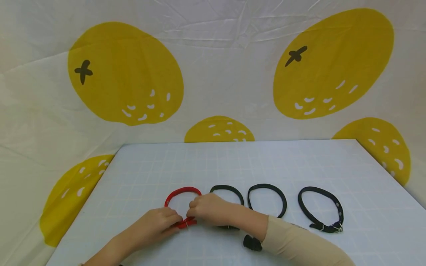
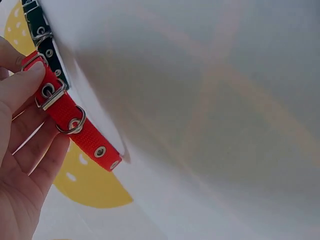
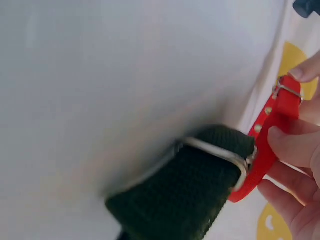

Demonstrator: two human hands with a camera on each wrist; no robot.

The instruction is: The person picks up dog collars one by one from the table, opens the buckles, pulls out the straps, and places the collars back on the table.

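A red buckled collar (image 1: 183,190) lies in a loop on the table, toward the left. My left hand (image 1: 156,223) pinches its strap at the buckle end; in the left wrist view the thumb presses the red strap (image 2: 95,137) near the metal buckle, with a D-ring and eyelets below. My right hand (image 1: 211,208) grips the collar's right side, thumb on the red strap (image 3: 265,157) in the right wrist view. A dark collar (image 1: 229,187) lies just behind the right hand, partly hidden by it.
Two more dark buckled collars (image 1: 266,186) lie to the right, the farthest one (image 1: 341,212) showing its eyelets. Close to the right wrist camera is a dark green strap (image 3: 185,185) with a metal loop. A small black object (image 1: 252,243) is by the right sleeve. Behind the table (image 1: 233,159) hangs a patterned cloth.
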